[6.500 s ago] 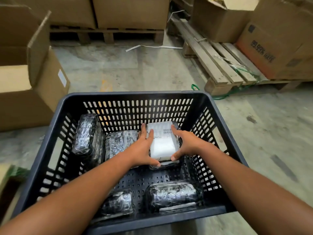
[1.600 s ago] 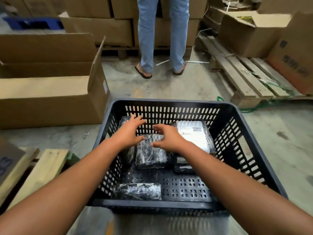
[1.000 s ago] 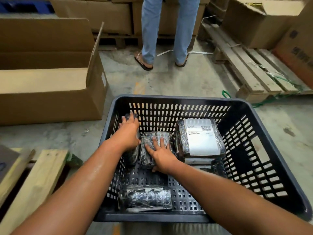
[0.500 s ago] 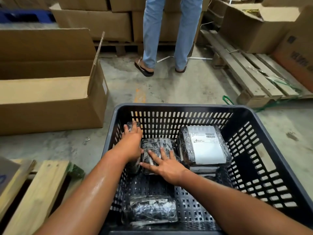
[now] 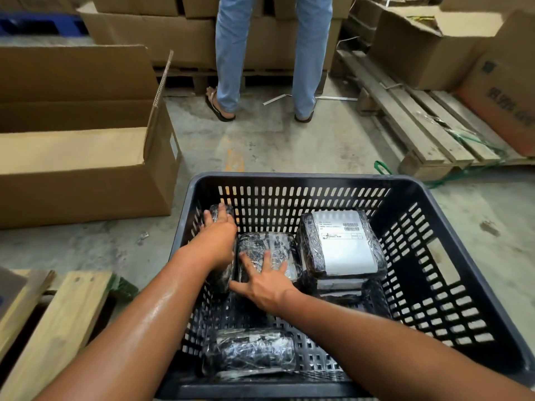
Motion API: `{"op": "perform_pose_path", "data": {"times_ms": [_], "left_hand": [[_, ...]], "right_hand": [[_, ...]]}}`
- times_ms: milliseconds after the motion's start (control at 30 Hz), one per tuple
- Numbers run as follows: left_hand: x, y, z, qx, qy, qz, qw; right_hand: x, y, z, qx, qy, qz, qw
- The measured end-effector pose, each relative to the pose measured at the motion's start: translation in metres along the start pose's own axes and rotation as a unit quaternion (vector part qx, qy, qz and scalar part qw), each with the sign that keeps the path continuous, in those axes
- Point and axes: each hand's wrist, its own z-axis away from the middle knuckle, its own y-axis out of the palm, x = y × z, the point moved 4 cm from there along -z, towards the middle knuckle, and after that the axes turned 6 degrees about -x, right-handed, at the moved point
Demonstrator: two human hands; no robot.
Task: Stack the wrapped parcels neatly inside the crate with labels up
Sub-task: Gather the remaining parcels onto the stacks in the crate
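A dark slotted plastic crate (image 5: 451,227) stands on the floor in front of me. At its right rear lies a small stack of wrapped parcels; the top parcel (image 5: 343,244) shows a white label facing up. A black wrapped parcel (image 5: 267,247) lies flat in the middle, and my right hand (image 5: 265,285) rests on its near end with fingers spread. My left hand (image 5: 217,241) is closed over a parcel (image 5: 221,211) that stands on edge against the left wall. Another wrapped parcel (image 5: 250,351) lies near the front wall.
A person in jeans and sandals (image 5: 228,68) stands just beyond the crate. An open cardboard box (image 5: 86,180) sits to the left, a wooden pallet (image 5: 419,123) with boxes to the right, and wooden planks (image 5: 58,319) at my near left.
My right hand slid slightly toward the near end of the middle parcel. The left hand stays on the upright parcel. Over six seconds the labelled parcel was set on the right rear stack.
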Motion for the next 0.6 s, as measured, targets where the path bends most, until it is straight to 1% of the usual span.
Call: {"op": "perform_pose_path", "data": {"times_ms": [100,167,233,367,467,567,600], "left_hand": [[-0.002,-0.002,0.002,0.004,-0.006,-0.002,1.000],[-0.003,-0.003,0.002,0.007,-0.005,-0.008,1.000],[-0.004,-0.003,0.002,0.014,-0.003,-0.013,1.000],[-0.001,-0.003,0.001,0.034,0.010,-0.015,0.999],[0.001,-0.001,0.000,0.036,0.015,-0.009,0.999],[-0.001,-0.001,0.000,0.031,0.019,-0.008,0.999],[-0.001,-0.001,0.001,0.029,0.021,-0.008,0.999]], "right_hand": [[-0.005,-0.006,0.007,-0.016,0.008,-0.023,1.000],[-0.009,-0.016,0.013,-0.031,0.031,-0.070,0.997],[-0.012,-0.029,0.021,-0.064,0.054,-0.117,0.990],[-0.027,-0.052,0.039,-0.128,0.113,-0.216,0.961],[-0.033,-0.060,0.046,-0.147,0.158,-0.261,0.941],[-0.037,-0.057,0.048,-0.162,0.168,-0.291,0.928],[-0.038,-0.059,0.050,-0.177,0.166,-0.314,0.918]]}}
